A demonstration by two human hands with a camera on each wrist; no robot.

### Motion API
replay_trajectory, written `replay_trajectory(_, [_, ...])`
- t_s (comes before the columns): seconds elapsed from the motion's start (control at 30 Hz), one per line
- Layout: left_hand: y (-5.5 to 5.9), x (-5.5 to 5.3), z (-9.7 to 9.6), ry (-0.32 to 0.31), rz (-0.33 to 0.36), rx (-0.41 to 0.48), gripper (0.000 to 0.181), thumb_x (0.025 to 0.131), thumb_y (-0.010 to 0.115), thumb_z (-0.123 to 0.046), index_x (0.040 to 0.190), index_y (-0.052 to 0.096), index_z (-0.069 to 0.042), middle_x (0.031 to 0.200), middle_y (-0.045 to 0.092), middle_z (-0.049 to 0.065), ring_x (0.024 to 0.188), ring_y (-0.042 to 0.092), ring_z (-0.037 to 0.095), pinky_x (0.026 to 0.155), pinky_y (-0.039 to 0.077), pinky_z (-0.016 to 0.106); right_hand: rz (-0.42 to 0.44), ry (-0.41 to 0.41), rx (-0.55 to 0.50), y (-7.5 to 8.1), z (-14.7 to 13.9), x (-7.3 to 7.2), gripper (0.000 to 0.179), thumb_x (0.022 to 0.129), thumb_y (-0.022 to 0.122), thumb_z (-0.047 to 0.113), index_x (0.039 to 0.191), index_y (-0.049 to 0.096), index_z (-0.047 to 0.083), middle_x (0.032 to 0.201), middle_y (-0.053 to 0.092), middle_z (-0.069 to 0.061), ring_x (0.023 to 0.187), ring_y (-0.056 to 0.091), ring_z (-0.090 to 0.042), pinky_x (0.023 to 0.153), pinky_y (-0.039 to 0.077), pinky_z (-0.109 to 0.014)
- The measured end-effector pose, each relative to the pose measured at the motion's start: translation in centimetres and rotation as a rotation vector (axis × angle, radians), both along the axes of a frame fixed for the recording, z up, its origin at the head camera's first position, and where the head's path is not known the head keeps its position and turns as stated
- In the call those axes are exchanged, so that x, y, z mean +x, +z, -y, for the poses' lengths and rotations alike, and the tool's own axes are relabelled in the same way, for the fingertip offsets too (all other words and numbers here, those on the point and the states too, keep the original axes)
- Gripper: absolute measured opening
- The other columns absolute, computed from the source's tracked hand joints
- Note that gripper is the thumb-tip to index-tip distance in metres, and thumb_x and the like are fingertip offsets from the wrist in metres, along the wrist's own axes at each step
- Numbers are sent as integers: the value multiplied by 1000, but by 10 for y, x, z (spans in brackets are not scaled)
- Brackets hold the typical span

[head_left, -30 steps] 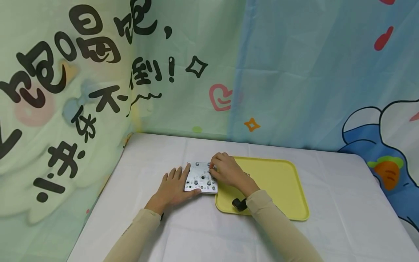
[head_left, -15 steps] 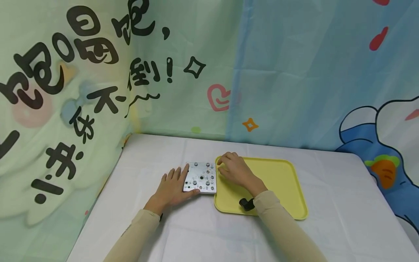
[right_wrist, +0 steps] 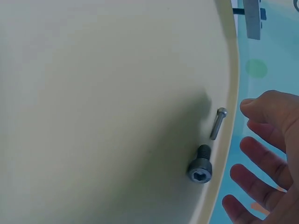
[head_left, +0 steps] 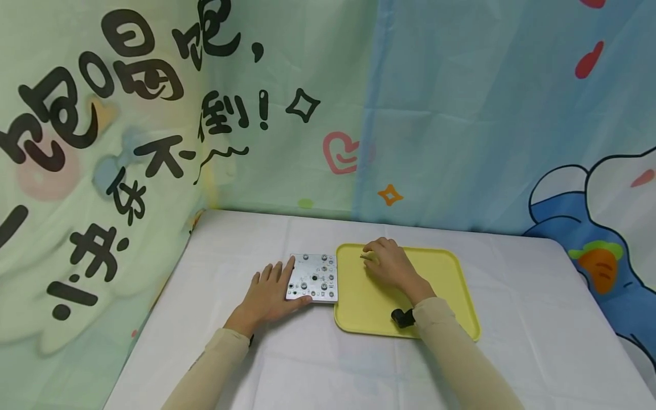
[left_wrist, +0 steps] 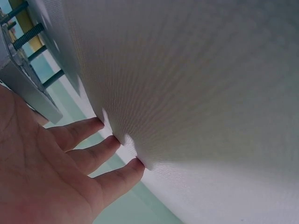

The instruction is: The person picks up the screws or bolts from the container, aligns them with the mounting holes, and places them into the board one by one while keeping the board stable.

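Observation:
A silver metal plate (head_left: pixel 322 273) with several screws set in it sits at the tray's left edge. My left hand (head_left: pixel 263 296) lies against its left side, index finger and thumb spread along its edges. In the left wrist view, other fingertips of that hand (left_wrist: pixel 56 168) touch the white cloth, and threaded screw shanks (left_wrist: pixel 29 36) stick out of the plate. Over the yellow tray (head_left: pixel 353 316) hovers my right hand (head_left: pixel 392 266), its fingers apart and slightly bent. Beside it on the tray, the right wrist view has a small socket-head screw (right_wrist: pixel 218 123) and a thick dark one (right_wrist: pixel 200 165).
White cloth (head_left: pixel 287 364) covers the table around the tray. Printed curtains (head_left: pixel 451 114) hang behind and to the left. A black wrist camera (head_left: pixel 402 318) juts from the right wrist above the tray.
My right hand has left the plate's right side and moved rightward over the tray. The left hand stays against the plate, which has kept its place.

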State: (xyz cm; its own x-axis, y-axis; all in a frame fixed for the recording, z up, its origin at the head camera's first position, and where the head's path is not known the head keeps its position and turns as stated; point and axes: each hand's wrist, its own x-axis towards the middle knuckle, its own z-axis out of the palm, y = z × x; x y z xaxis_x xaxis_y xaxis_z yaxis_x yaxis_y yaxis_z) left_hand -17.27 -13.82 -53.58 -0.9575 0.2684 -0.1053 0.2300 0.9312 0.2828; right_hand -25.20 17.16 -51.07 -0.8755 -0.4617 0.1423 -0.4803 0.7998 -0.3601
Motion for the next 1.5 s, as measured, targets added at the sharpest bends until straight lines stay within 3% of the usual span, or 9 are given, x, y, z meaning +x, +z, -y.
replay_trajectory(0.5, [0,0,1,4,8,12,105,87,44,-81,162,14,-14,156,33,23,144,28,43,112,24,60,49,-68,96,-9,11,-14,18,98,63,20,109,70,6,110,60,-13,100,53,-35,83,46,-54])
replay_trajectory(0.87, [-1,-1,2,2,3,6,105,87,43,-82,162,13,-15,157,33,23,144,27,43,112,23,61,34,-81,223,-6,20,-17,14,97,60,16,91,70,10,110,59,-13,100,53,-34,83,45,-54])
replay_trajectory(1.27, [0,-1,0,-2,3,-5,105,87,43,-81,162,14,-14,156,34,23,143,28,43,112,24,61,43,-101,168,-1,19,-9,13,91,59,18,90,70,10,113,59,-13,101,52,-34,86,43,-54])
replay_trajectory(1.5, [3,1,0,-9,-2,-8,105,87,44,-80,162,15,-13,155,36,24,142,30,43,111,26,61,-55,-100,105,-1,17,-1,9,87,65,19,84,68,11,104,62,-11,93,54,-32,79,47,-52])
